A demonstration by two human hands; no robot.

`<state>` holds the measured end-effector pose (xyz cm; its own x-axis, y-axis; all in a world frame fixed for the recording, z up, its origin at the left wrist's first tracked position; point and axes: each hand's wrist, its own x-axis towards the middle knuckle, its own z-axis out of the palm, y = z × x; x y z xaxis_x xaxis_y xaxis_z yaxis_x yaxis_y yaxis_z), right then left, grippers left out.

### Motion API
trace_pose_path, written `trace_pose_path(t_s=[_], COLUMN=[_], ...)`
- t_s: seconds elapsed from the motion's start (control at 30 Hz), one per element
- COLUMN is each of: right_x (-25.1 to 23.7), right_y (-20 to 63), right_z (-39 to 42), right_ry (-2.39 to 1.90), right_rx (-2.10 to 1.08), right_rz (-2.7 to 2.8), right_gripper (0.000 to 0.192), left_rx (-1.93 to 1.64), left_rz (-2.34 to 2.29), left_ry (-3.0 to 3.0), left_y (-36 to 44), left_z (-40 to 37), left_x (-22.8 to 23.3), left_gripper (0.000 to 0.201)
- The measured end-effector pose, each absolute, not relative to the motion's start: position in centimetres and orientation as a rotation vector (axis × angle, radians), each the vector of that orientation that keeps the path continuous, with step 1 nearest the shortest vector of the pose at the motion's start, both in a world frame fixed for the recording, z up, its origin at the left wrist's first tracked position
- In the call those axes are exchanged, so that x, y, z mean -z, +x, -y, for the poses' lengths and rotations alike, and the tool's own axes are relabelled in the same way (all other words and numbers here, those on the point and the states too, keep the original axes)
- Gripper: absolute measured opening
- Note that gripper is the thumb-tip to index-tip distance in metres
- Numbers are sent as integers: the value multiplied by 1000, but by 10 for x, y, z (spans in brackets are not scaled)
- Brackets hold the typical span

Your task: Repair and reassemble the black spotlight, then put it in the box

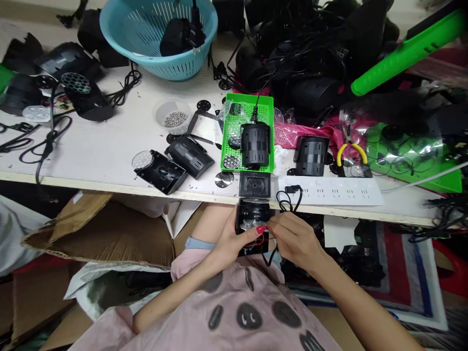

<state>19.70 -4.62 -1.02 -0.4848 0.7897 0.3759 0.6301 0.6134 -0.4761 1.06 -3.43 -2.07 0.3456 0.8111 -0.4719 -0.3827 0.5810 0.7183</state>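
Note:
At the bench's front edge, over my lap, my left hand (236, 239) is closed around an open black plastic lamp housing (252, 210). Its thumb presses beside a clear lens piece (252, 224) in the housing. Thin red wires (260, 241) loop out below the thumb. My right hand (297, 240) is closed at the housing's right side, its fingertips pinching the thin wires; the tips are partly hidden. A black cord (269, 259) hangs in a loop beneath the hands. Just beyond, a square black part (255, 184) lies at the bench edge.
A green tray (271, 109) holds an assembled black lamp (255, 146). Left of it lie black housings (192, 156) and a tub of small metal screws (175, 119). To the right are a white power strip (332, 191) and yellow-handled pliers (351, 148). A blue basket (126, 41) stands behind.

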Motion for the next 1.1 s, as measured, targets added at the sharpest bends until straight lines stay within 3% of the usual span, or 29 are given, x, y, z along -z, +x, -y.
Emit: trace_pose_path(t_s=[0.27, 0.67, 1.1], right_x=[14, 18, 20], right_y=[201, 204, 205], right_z=[45, 46, 47], right_ry=[-1114, -1113, -1151], right_rx=[-358, -358, -412], right_rz=[2284, 2224, 2201], right_gripper=[27, 23, 25], left_rx=[-812, -796, -805], left_rz=[-917, -925, -929], left_ry=[517, 429, 504], left_y=[17, 22, 23], left_z=[32, 33, 31], left_x=[17, 16, 18], left_gripper=[30, 49, 48])
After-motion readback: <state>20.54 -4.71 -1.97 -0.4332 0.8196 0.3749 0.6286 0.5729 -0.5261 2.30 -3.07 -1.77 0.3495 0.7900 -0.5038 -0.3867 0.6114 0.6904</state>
